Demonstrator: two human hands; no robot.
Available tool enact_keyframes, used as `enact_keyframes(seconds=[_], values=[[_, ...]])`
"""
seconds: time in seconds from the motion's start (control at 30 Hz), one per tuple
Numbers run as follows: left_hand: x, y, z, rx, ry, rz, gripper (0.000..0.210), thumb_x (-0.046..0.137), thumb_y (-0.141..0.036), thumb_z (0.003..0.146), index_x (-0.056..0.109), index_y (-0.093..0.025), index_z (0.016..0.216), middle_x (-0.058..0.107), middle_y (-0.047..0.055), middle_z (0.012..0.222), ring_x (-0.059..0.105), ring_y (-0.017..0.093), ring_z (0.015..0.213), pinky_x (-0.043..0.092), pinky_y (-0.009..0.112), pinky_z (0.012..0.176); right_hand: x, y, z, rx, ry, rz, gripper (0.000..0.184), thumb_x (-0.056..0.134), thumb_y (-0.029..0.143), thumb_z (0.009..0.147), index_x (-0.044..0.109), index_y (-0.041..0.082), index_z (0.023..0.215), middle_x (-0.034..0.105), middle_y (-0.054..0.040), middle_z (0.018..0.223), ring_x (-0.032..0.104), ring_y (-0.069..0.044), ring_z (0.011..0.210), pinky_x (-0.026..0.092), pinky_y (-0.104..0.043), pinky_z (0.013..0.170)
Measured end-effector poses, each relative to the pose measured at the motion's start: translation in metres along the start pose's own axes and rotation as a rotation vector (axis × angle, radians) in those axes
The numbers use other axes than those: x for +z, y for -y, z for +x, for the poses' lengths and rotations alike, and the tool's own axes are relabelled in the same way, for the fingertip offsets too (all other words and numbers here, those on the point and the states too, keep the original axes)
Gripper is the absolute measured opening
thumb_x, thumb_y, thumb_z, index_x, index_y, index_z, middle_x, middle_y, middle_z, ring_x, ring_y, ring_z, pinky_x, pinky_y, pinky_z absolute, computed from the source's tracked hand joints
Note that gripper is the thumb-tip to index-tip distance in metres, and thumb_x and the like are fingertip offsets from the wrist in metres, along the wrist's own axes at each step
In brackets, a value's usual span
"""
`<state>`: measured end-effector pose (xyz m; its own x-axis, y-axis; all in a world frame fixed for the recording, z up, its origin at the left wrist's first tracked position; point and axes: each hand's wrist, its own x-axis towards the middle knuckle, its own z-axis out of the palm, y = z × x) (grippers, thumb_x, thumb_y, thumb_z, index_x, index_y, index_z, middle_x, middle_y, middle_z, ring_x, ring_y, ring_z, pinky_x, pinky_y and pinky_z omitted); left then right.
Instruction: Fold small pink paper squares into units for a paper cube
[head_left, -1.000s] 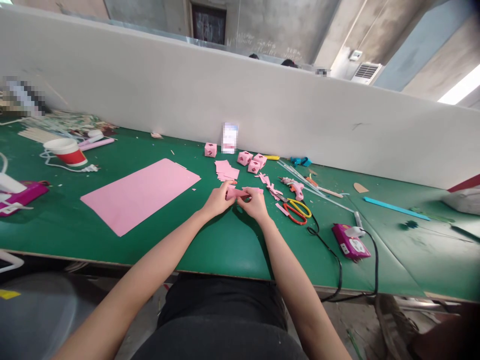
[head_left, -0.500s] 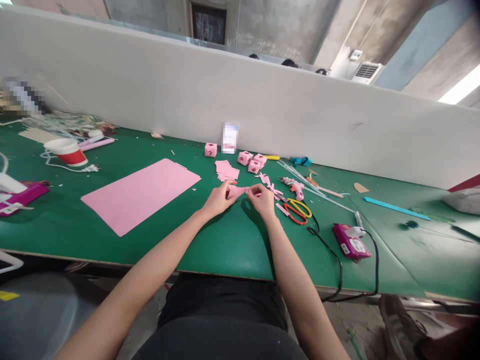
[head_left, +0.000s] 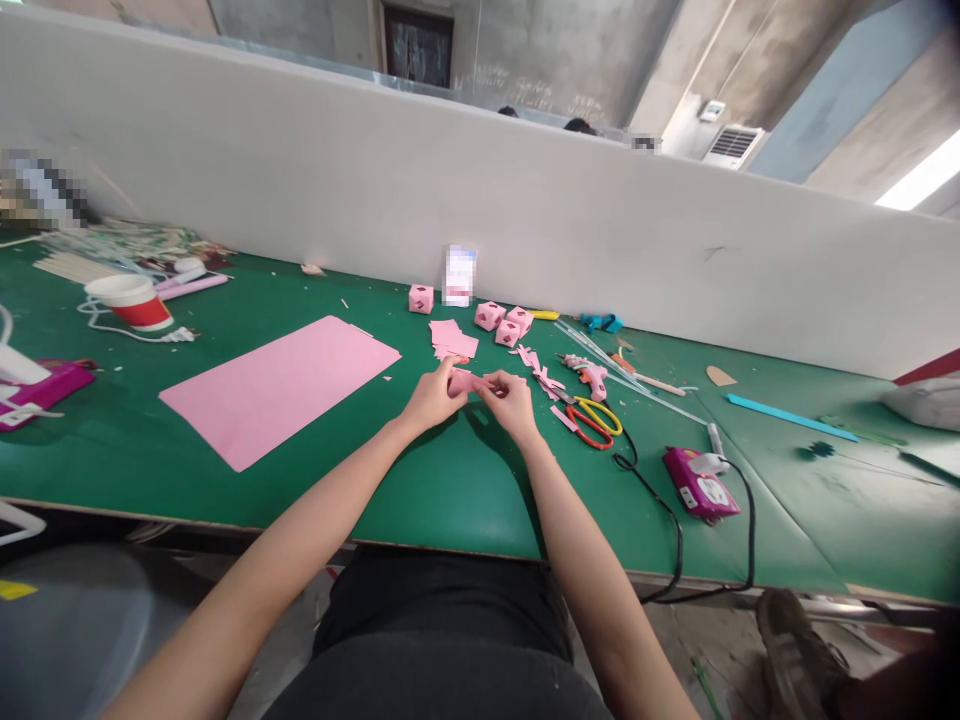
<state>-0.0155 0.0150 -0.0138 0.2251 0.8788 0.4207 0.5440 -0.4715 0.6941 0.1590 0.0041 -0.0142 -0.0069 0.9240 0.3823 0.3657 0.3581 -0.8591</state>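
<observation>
Between my two hands is a small piece of pink paper [head_left: 460,382], bent and partly covered by fingers. My left hand [head_left: 435,396] is closed on its left side, thumb on top. The fingertips of my right hand [head_left: 510,402] pinch the right side of the same piece. Just beyond my hands lie several pink paper squares [head_left: 456,340]. Pink folded paper cubes with diamond-shaped openings [head_left: 490,316] stand behind them, and one more cube [head_left: 421,298] sits apart to the left. To the right of my right hand are narrow pink paper offcuts [head_left: 546,378] and scissors [head_left: 596,420] with red and yellow handles.
A large pink sheet [head_left: 281,390] lies to the left, past it a paper cup [head_left: 131,302]. On the right are a pink glue gun [head_left: 592,378], clear glue sticks [head_left: 652,390] and a magenta power box [head_left: 699,484] with a black cord. A white partition [head_left: 337,190] borders the table.
My right hand has moved left, closer to my left hand. The pink paper piece is now bent more tightly between them. The things on the table stay put.
</observation>
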Motion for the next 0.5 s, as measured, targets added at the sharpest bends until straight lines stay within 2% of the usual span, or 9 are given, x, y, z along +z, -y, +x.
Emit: enact_keyframes(seconds=[0.13, 0.27, 0.5], values=[[-0.0024, -0.0001, 0.0025, -0.056, -0.037, -0.036, 0.049, 0.068, -0.019, 0.077, 0.053, -0.020, 0.124, 0.069, -0.003, 0.074, 0.061, 0.015, 0.064, 0.043, 0.025, 0.064, 0.0021, 0.0054, -0.0018, 0.012, -0.043, -0.046, 0.033, 0.067, 0.053, 0.078, 0.070, 0.021, 0.075, 0.073, -0.0035, 0.073, 0.063, -0.018, 0.067, 0.048, -0.030, 0.062], [-0.0043, 0.0001, 0.0051, -0.113, -0.083, -0.036, 0.049, 0.070, -0.018, 0.077, 0.053, -0.019, 0.123, 0.070, -0.002, 0.075, 0.066, 0.016, 0.069, 0.047, 0.025, 0.070, 0.0015, 0.0081, -0.0020, 0.031, -0.074, -0.037, 0.035, 0.069, 0.055, 0.078, 0.069, 0.021, 0.075, 0.073, -0.0037, 0.070, 0.064, -0.019, 0.064, 0.049, -0.030, 0.062], [-0.0036, 0.0060, 0.0056, -0.052, -0.093, 0.026, 0.046, 0.065, -0.014, 0.081, 0.052, -0.020, 0.125, 0.070, -0.001, 0.079, 0.068, 0.018, 0.071, 0.049, 0.027, 0.069, -0.0015, 0.0058, 0.0001, 0.073, -0.130, 0.093, 0.040, 0.074, 0.059, 0.073, 0.072, 0.020, 0.078, 0.074, -0.0060, 0.071, 0.068, -0.022, 0.066, 0.052, -0.032, 0.063]])
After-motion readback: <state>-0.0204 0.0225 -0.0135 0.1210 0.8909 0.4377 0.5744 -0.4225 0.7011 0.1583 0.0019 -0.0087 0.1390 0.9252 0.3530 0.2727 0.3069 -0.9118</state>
